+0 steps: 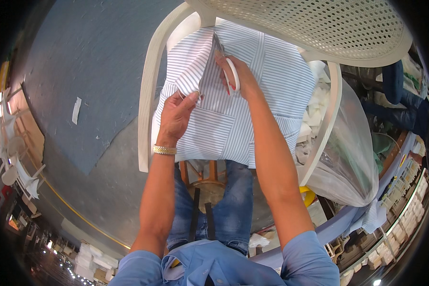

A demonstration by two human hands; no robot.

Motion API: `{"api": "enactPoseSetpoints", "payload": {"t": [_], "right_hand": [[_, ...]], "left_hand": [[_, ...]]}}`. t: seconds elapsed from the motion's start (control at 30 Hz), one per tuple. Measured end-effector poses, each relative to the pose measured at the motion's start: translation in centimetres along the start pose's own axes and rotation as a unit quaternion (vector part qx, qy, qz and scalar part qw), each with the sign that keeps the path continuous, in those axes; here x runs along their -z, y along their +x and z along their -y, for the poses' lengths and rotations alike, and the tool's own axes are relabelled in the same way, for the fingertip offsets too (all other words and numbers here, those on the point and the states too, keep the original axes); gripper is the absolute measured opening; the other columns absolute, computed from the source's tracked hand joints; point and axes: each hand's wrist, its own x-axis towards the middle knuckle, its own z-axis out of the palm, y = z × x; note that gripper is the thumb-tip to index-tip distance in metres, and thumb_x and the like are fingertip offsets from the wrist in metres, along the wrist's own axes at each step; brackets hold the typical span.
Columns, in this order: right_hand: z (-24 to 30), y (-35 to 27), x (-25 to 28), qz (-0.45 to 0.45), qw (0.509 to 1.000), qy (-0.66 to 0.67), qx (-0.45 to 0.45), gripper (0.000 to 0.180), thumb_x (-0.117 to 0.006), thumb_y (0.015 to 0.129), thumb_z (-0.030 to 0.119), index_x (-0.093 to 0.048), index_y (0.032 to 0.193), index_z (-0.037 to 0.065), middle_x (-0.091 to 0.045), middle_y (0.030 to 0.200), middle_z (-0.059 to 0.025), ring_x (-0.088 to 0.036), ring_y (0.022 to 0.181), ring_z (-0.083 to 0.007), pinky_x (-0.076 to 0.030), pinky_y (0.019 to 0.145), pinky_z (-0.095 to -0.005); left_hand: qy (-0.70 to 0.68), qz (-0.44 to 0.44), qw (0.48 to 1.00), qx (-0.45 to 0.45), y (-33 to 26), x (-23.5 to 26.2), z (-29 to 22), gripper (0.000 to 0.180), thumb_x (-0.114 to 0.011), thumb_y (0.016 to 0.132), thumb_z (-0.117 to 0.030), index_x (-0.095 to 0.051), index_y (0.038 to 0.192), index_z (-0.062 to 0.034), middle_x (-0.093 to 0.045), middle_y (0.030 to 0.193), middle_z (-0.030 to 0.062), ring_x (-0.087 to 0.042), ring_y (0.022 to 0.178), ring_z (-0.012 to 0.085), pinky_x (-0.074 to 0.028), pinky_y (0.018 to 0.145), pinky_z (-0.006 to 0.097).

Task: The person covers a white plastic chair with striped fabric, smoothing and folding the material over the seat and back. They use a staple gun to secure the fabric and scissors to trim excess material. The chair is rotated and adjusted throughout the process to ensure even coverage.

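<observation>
The right hand (pixel 238 76) covers most of the small snips (pixel 226 71), whose tips are too small to tell apart against the striped shirt (pixel 271 81).

Bright, even daylight falls from above with soft shadows. Fisheye bending curves the edges, the corners go black, and the rim blurs slightly.

To my right, a large clear plastic bag (pixel 348 157) bulging with white fabric scraps, beside the chair, far lower left, stacked white bundles or boxes (pixel 88 264), too small to tell, no labels or screens I can make out
</observation>
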Motion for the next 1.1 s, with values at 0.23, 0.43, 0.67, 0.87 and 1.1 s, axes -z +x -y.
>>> {"api": "enactPoseSetpoints", "payload": {"t": [0.23,0.43,0.67,0.87,1.1], "right_hand": [[1.3,0.1,2.5,0.056,0.994,-0.084,0.033,0.079,-0.061,0.087,0.078,-0.071,0.101,0.002,-0.058,0.066,-0.0037,-0.06,0.058,-0.0153,-0.049,0.053,-0.0327],[2.6,1.1,2.4,0.05,0.991,-0.122,0.016,0.073,-0.061,0.087,0.078,-0.07,0.093,0.006,-0.056,0.06,-0.0018,-0.057,0.053,-0.0134,-0.048,0.051,-0.0312],[2.2,1.3,0.6,0.006,0.996,-0.079,0.041,0.065,-0.067,0.088,0.072,-0.063,0.079,0.008,-0.055,0.055,-0.0016,-0.056,0.047,-0.0131,-0.046,0.046,-0.0297],[1.9,1.0,0.1,-0.001,0.997,-0.074,0.03,0.066,-0.065,0.089,0.072,-0.064,0.079,0.006,-0.054,0.057,-0.0021,-0.055,0.049,-0.0133,-0.044,0.047,-0.0306],[0.6,2.4,-0.5,-0.037,0.996,-0.08,0.027,0.065,-0.071,0.085,0.069,-0.069,0.082,0.004,-0.059,0.054,-0.0066,-0.062,0.049,-0.0195,-0.05,0.051,-0.0347]], "left_hand": [[0.093,-0.011,0.996,-0.011,-0.9,0.5,-0.6,0.028,-0.073,0.095,-0.01,-0.068,0.122,-0.0042,-0.072,0.118,0.0042,-0.064,0.112,0.0145,-0.046,0.108,0.038],[0.169,-0.006,0.985,-0.023,-1.2,1.1,-0.7,0.042,-0.074,0.094,-0.009,-0.064,0.134,-0.0015,-0.069,0.125,0.0032,-0.06,0.115,0.012,-0.043,0.107,0.034],[0.177,-0.011,0.984,0.003,-1.0,0.8,-0.1,0.049,-0.077,0.093,-0.012,-0.061,0.138,-0.0001,-0.066,0.128,0.0035,-0.059,0.115,0.012,-0.043,0.106,0.032],[0.186,-0.01,0.982,0.025,-1.3,0.4,-0.2,0.047,-0.077,0.093,-0.014,-0.062,0.135,0.001,-0.068,0.126,0.0052,-0.059,0.114,0.0131,-0.042,0.107,0.033],[0.176,-0.009,0.984,0.004,-1.3,0.3,0.0,0.039,-0.073,0.096,-0.017,-0.065,0.13,-0.0007,-0.066,0.132,0.0078,-0.058,0.122,0.0168,-0.044,0.108,0.037]]}}
